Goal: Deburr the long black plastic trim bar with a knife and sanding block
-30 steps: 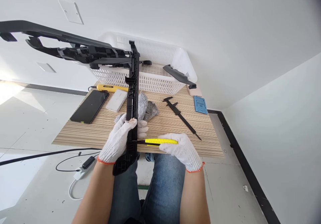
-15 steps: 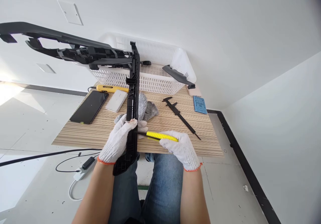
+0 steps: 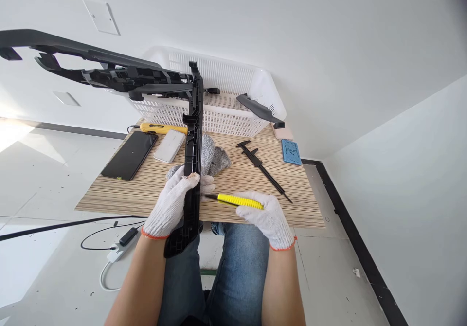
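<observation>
My left hand, in a white glove with an orange cuff, is wrapped round a long black plastic strip standing lengthwise over the table. Its fingertips show on the strip's right side. In my right hand, also gloved, is a yellow-handled tool whose dark tip points left, just right of the strip and near my left fingertips. Grey cloth gloves lie behind the strip.
A white basket with black parts stands at the table's back; more parts jut left. The table holds a phone, white box, yellow tool, black caliper and blue card.
My right hand and the yellow-handled tool have moved slightly right, and the tool's tip now sits farther from the strip. My left hand keeps its hold.
</observation>
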A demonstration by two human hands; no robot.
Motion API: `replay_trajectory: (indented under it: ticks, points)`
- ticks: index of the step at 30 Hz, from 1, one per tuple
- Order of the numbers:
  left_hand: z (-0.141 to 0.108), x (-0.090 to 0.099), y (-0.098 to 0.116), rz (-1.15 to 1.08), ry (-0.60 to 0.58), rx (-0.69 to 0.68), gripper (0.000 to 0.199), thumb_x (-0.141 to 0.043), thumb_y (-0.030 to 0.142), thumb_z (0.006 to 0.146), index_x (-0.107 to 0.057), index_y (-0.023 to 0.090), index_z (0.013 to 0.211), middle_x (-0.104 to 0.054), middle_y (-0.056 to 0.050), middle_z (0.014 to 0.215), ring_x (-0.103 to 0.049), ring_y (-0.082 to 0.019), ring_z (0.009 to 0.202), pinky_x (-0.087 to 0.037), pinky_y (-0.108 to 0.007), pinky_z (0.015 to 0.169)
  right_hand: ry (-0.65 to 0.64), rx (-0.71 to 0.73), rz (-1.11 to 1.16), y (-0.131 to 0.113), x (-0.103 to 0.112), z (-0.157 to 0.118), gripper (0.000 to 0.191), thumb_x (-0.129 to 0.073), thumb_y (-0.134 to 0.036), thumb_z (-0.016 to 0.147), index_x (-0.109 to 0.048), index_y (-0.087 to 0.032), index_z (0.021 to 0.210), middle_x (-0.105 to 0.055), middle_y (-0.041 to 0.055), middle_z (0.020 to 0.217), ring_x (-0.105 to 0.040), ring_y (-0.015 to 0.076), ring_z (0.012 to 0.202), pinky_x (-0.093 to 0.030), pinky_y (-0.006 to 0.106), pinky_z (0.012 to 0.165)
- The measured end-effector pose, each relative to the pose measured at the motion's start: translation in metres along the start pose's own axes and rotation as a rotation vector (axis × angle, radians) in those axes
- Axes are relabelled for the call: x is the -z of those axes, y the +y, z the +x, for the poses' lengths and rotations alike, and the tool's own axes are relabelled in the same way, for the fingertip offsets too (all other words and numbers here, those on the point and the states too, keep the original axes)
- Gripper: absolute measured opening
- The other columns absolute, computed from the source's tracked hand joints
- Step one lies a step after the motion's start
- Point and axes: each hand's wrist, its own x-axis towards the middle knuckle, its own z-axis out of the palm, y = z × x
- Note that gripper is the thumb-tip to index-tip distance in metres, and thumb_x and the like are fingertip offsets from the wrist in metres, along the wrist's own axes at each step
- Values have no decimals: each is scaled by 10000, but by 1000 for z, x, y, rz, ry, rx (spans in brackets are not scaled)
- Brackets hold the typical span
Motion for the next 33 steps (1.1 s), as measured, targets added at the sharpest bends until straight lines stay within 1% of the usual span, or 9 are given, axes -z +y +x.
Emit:
replay_trajectory:
  ticks: [2, 5, 9, 13, 22, 25, 28, 31, 33]
  points:
    - [0, 0, 0, 2, 1, -9, 373, -777, 429, 833, -601, 201, 1069, -796, -94, 999, -786, -261, 833, -661, -378, 731, -56, -11, -24, 0, 0, 0, 477, -910, -381, 624, -830, -163, 1040, -738, 51, 778, -640, 151, 653, -529, 272, 609]
    - [1, 0, 0, -2, -6, -7, 366, -781, 420, 830, -602, 197, 1059, -794, -98, 1018, -785, -261, 848, -655, -363, 728, 48, 16, -13, 1, -1, 0, 495, -888, -423, 672, -821, -170, 1092, -744, 51, 784, -647, 154, 656, -536, 277, 612]
    - [0, 0, 0, -7, -7, -2, 366, -775, 430, 842, -608, 201, 1074, -793, -89, 1004, -784, -258, 855, -655, -369, 750, -50, -18, -21, 1, -1, 0, 449, -918, -376, 623, -834, -160, 1008, -747, 54, 780, -639, 146, 653, -530, 269, 614]
    - [0, 0, 0, -13, -4, -17, 355, -782, 407, 834, -603, 197, 1057, -791, -84, 967, -782, -267, 866, -659, -396, 777, 45, -9, 21, -1, -1, -1, 453, -905, -389, 621, -835, -161, 1006, -722, 36, 736, -590, 124, 606, -497, 253, 570]
    - [0, -1, 0, 0, 11, -11, 370, -785, 413, 828, -611, 194, 1070, -790, -74, 937, -783, -265, 839, -663, -384, 745, -3, -52, -20, -4, 1, 0, 440, -892, -361, 594, -837, -141, 971, -668, 16, 645, -532, 108, 553, -445, 242, 521]
    - [0, -1, 0, 3, 16, -23, 355, -783, 412, 831, -625, 197, 1065, -792, -69, 936, -782, -251, 826, -657, -351, 721, 38, -47, -13, -6, 0, 0, 452, -875, -376, 610, -835, -145, 996, -662, 10, 638, -512, 101, 543, -426, 238, 511]
    - [0, 0, 0, 8, 11, -18, 338, -779, 414, 837, -634, 195, 1048, -792, -67, 933, -779, -239, 796, -651, -330, 697, -13, -56, -31, -6, 0, 0, 443, -890, -357, 585, -837, -139, 967, -681, 24, 668, -530, 109, 570, -436, 243, 526]
    - [0, 0, 0, -1, 3, -23, 327, -774, 395, 843, -633, 197, 1062, -794, -71, 963, -778, -232, 805, -650, -325, 708, 59, -22, -10, -4, 0, 0, 482, -878, -400, 620, -832, -145, 1026, -674, 15, 665, -521, 104, 561, -447, 245, 533]
    - [0, 0, 0, -1, 1, -18, 336, -776, 401, 839, -630, 197, 1062, -794, -74, 968, -779, -236, 810, -649, -326, 703, 26, -24, -15, -3, 0, 0, 476, -891, -386, 609, -834, -148, 1017, -684, 17, 682, -540, 107, 574, -468, 246, 550]
